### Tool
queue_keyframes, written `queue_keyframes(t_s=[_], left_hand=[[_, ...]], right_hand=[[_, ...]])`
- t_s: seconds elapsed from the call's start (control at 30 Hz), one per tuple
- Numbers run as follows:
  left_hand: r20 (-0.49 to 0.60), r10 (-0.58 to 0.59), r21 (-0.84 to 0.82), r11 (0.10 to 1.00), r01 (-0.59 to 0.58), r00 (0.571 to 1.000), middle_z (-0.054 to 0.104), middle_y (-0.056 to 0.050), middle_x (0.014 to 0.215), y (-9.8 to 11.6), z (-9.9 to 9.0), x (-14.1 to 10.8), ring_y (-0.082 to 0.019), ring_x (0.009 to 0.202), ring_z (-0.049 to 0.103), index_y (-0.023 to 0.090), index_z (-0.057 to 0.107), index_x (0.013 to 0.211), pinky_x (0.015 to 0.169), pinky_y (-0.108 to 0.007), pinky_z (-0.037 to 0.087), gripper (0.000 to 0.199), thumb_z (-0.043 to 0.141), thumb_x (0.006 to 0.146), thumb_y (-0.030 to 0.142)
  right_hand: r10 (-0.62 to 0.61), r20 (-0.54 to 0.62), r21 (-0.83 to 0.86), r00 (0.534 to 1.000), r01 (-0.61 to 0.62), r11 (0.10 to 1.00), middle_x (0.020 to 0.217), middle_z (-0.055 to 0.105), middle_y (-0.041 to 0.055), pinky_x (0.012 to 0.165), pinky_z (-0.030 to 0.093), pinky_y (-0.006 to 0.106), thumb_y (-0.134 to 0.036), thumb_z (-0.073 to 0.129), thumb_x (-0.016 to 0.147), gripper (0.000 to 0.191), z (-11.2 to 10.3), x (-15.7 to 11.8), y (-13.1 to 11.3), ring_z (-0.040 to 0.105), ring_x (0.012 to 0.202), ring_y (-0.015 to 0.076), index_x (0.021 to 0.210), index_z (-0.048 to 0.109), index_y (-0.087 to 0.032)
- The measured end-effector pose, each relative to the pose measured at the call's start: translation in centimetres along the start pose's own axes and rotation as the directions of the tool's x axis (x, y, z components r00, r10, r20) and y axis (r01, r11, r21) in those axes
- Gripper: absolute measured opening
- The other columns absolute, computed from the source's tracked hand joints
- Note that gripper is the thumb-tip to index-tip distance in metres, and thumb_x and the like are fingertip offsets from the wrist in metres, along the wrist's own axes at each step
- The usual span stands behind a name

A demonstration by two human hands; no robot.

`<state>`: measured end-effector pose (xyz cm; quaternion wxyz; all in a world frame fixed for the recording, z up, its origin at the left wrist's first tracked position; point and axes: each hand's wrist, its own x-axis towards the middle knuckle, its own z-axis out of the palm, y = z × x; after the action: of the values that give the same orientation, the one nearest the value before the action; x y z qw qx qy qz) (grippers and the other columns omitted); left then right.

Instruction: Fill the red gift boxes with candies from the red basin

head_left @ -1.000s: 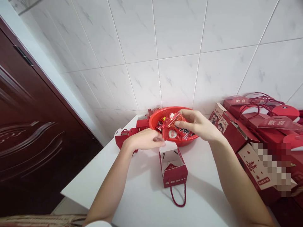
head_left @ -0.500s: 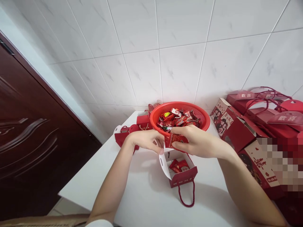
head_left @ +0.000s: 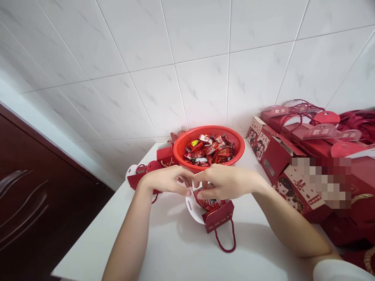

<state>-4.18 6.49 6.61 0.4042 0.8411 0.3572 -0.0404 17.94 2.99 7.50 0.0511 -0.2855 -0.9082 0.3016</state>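
Note:
A small red gift box (head_left: 220, 217) stands with its top open on the white table, a white-lined flap (head_left: 193, 208) out to its left and a dark red cord handle hanging at the front. My left hand (head_left: 168, 180) pinches the box's far left edge between thumb and fingers. Reaching in from the right, my right hand (head_left: 227, 181) has its thumb and fingers around a shiny red packet (head_left: 212, 203) inside the box; the fingertips are partly hidden. Just behind the hands is a red plastic basket (head_left: 238, 154) of wrapped sweets (head_left: 211, 148).
Several folded red gift boxes (head_left: 293, 136) with cords are piled on the right. More red boxes (head_left: 140, 179) stand at the back left of the white table (head_left: 164, 249). A tiled wall (head_left: 202, 89) rises behind, and a dark wooden door (head_left: 32, 195) is at the left.
My right hand has lowered the red packet from above the box into it, over the sweets inside. My left hand stays at the box's edge. The camera view has turned to the right.

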Motion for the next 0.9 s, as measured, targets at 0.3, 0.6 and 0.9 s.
queue_keyframes(t_s=[0.3, 0.6, 0.9], left_hand=[[-0.073, -0.160, 0.099, 0.981, 0.167, 0.984, 0.070, -0.005, 0.119, 1.0, 0.5, -0.5, -0.022, 0.110, 0.064, 0.023, 0.064, 0.129, 0.090, -0.026, 0.049, 0.055, 0.070, 0.076, 0.036], [-0.129, -0.175, 0.190, 0.962, 0.197, 0.976, 0.062, -0.003, 0.132, 1.7, 1.0, -0.6, -0.024, 0.116, 0.059, 0.025, 0.061, 0.130, 0.092, -0.025, 0.045, 0.059, 0.073, 0.072, 0.033], [-0.046, -0.042, 0.294, 0.954, 0.053, 0.998, 0.065, -0.001, 0.111, 3.9, 2.3, -1.0, -0.023, 0.107, 0.059, 0.026, 0.068, 0.110, 0.085, -0.026, 0.043, 0.035, 0.072, 0.076, 0.031]], right_hand=[[0.081, -0.028, -0.214, 0.996, -0.085, 0.973, 0.081, 0.068, 0.0024, 0.057, 0.032, 0.025, -0.034, 0.065, 0.086, 0.029, -0.8, -1.5, 0.8, 0.056, 0.063, 0.0146, 0.111, 0.067, -0.020], [0.273, -0.090, -0.250, 0.958, -0.287, 0.925, 0.085, 0.065, 0.0029, 0.058, 0.036, 0.026, -0.035, 0.081, 0.067, 0.039, -0.1, -3.8, 1.2, 0.060, 0.074, 0.0204, 0.100, 0.067, -0.021], [0.396, -0.313, -0.312, 0.863, -0.487, 0.816, 0.116, 0.059, 0.0113, 0.065, 0.041, 0.028, -0.027, 0.078, 0.072, 0.052, 3.3, -5.0, 0.6, 0.062, 0.099, 0.0275, 0.117, 0.055, -0.019]])
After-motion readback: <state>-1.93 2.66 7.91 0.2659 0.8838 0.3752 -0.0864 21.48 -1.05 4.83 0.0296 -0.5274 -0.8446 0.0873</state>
